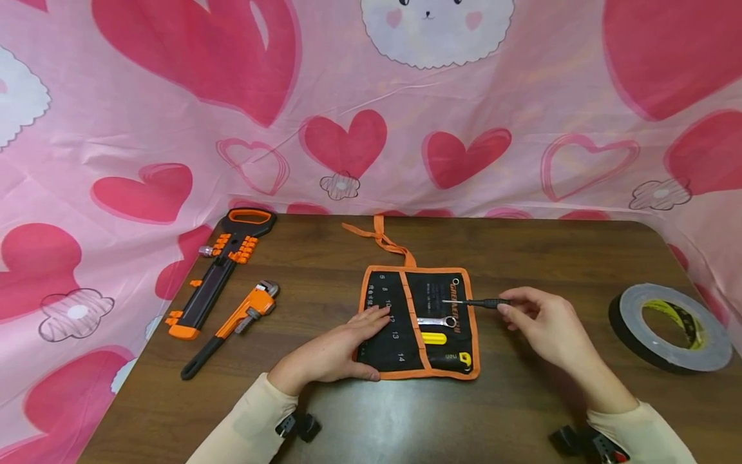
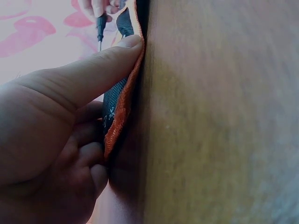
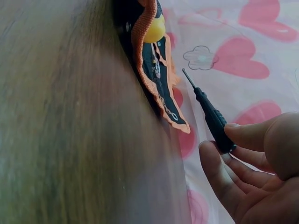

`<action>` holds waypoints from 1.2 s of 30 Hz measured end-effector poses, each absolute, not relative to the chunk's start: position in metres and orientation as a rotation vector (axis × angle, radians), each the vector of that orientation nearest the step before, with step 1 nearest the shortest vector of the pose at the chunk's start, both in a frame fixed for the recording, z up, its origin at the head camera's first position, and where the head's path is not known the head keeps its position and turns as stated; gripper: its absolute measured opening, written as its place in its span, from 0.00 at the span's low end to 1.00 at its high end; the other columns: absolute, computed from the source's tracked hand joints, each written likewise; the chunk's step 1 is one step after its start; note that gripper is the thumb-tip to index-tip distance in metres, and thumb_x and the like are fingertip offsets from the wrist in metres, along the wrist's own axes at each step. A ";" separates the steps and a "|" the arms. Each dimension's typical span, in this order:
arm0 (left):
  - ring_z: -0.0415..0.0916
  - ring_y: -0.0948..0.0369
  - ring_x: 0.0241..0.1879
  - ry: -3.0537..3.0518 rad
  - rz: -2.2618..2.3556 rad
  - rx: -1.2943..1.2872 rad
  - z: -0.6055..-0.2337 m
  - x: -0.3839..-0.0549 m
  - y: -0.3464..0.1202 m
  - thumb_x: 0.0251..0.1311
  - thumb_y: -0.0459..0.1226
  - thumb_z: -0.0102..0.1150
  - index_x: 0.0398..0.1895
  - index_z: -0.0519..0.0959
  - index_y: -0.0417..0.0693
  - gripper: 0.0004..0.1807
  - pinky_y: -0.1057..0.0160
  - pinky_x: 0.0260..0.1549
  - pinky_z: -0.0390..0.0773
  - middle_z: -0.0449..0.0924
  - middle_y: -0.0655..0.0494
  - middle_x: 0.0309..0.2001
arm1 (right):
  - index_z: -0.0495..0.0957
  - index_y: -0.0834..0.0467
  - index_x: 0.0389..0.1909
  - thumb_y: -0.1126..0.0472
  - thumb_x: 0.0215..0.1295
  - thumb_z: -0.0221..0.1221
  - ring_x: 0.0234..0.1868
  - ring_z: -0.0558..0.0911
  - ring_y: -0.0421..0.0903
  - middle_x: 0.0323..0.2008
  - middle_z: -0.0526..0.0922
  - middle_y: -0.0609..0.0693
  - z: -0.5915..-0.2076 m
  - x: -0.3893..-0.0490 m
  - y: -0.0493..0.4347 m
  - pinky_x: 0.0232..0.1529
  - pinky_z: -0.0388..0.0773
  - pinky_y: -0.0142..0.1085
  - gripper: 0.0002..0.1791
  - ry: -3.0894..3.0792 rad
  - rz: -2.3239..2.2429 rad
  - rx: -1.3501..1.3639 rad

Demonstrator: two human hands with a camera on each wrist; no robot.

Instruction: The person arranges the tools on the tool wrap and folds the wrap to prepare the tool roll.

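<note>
A black tool pouch [image 1: 440, 283] with orange edging lies flat on the table, numbers printed down its left part. Its pockets hold a silver wrench [image 1: 436, 321], a yellow-handled tool [image 1: 433, 338] and a black-and-yellow tool [image 1: 465, 361]. My left hand [image 1: 342, 348] rests on the pouch's left side with fingers extended; its thumb [image 2: 107, 70] lies along the orange edge. Over the pouch's right edge, my right hand [image 1: 547, 322] pinches a small black screwdriver [image 3: 214, 119] by the handle end between thumb and fingers. The thin metal shaft points left, above the pouch.
Left on the table lie an orange-and-black pipe wrench [image 1: 237, 325] and a black-and-orange tool holder [image 1: 217, 277]. A roll of black tape [image 1: 628, 328] lies at the right edge. An orange tie strap [image 1: 394, 246] runs from the pouch's top. Pink heart-patterned cloth [image 1: 464, 96] hangs behind.
</note>
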State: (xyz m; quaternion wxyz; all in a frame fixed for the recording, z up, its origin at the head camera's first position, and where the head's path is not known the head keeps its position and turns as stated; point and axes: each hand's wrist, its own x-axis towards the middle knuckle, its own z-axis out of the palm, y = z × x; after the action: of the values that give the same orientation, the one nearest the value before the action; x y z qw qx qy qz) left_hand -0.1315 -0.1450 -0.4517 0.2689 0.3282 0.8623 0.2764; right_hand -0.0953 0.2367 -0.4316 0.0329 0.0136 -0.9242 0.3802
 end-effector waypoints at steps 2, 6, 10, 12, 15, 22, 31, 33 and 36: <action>0.42 0.56 0.89 2.325 0.744 0.890 -0.452 -0.131 -0.145 0.63 0.51 0.78 0.87 0.59 0.53 0.54 0.43 0.85 0.55 0.48 0.62 0.89 | 0.87 0.64 0.52 0.65 0.72 0.69 0.29 0.85 0.39 0.35 0.92 0.53 -0.432 -0.097 0.235 0.26 0.77 0.32 0.12 -2.860 1.178 0.031; 0.41 0.56 0.89 2.326 0.743 0.903 -0.451 -0.132 -0.144 0.63 0.50 0.78 0.87 0.58 0.52 0.54 0.43 0.85 0.54 0.48 0.62 0.89 | 0.86 0.64 0.54 0.64 0.72 0.69 0.30 0.86 0.42 0.36 0.92 0.54 -0.433 -0.099 0.231 0.26 0.77 0.32 0.13 -2.895 1.194 0.018; 0.41 0.55 0.89 2.326 0.749 0.908 -0.451 -0.132 -0.144 0.63 0.50 0.79 0.87 0.59 0.51 0.54 0.43 0.85 0.54 0.48 0.61 0.89 | 0.87 0.64 0.53 0.64 0.72 0.69 0.30 0.86 0.44 0.33 0.91 0.52 -0.434 -0.103 0.227 0.26 0.77 0.32 0.13 -2.913 1.201 0.025; 0.41 0.55 0.89 2.325 0.751 0.909 -0.450 -0.132 -0.144 0.62 0.49 0.79 0.87 0.59 0.51 0.54 0.43 0.85 0.54 0.48 0.61 0.89 | 0.87 0.65 0.53 0.64 0.72 0.69 0.30 0.86 0.44 0.32 0.91 0.51 -0.433 -0.104 0.226 0.26 0.77 0.32 0.12 -2.917 1.205 0.031; 0.41 0.55 0.89 2.325 0.751 0.912 -0.450 -0.132 -0.145 0.62 0.50 0.79 0.87 0.59 0.50 0.54 0.43 0.85 0.54 0.48 0.61 0.89 | 0.87 0.65 0.53 0.65 0.72 0.69 0.30 0.85 0.45 0.31 0.90 0.51 -0.433 -0.105 0.223 0.26 0.77 0.32 0.12 -2.925 1.214 0.032; 0.41 0.54 0.89 2.323 0.762 0.916 -0.450 -0.132 -0.145 0.63 0.49 0.79 0.87 0.59 0.50 0.54 0.43 0.85 0.54 0.48 0.60 0.89 | 0.87 0.64 0.53 0.63 0.72 0.69 0.30 0.85 0.44 0.31 0.90 0.50 -0.432 -0.107 0.218 0.27 0.77 0.32 0.12 -2.945 1.198 0.032; 0.41 0.55 0.89 2.322 0.759 0.920 -0.451 -0.132 -0.146 0.63 0.49 0.79 0.87 0.59 0.50 0.54 0.43 0.85 0.55 0.48 0.61 0.89 | 0.88 0.64 0.52 0.64 0.73 0.69 0.29 0.85 0.44 0.30 0.90 0.50 -0.435 -0.113 0.212 0.26 0.79 0.32 0.11 -2.943 1.215 0.051; 0.41 0.55 0.89 2.321 0.760 0.915 -0.451 -0.131 -0.146 0.63 0.49 0.79 0.87 0.59 0.51 0.54 0.43 0.85 0.55 0.48 0.61 0.89 | 0.88 0.65 0.51 0.65 0.73 0.68 0.29 0.85 0.44 0.30 0.90 0.51 -0.435 -0.114 0.210 0.26 0.80 0.31 0.11 -2.930 1.234 0.064; 0.41 0.55 0.89 2.321 0.761 0.911 -0.451 -0.131 -0.146 0.63 0.49 0.79 0.87 0.59 0.51 0.54 0.43 0.85 0.55 0.48 0.61 0.89 | 0.88 0.66 0.50 0.66 0.72 0.68 0.29 0.85 0.44 0.30 0.90 0.52 -0.436 -0.115 0.209 0.27 0.82 0.31 0.10 -2.916 1.252 0.079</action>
State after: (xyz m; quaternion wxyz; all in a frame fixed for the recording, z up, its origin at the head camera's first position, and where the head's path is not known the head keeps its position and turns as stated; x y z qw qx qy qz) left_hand -0.1310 -0.1458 -0.4509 0.2642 0.3371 0.8586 0.2817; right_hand -0.1152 0.2088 -0.4364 -0.0165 0.0248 -0.9185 0.3943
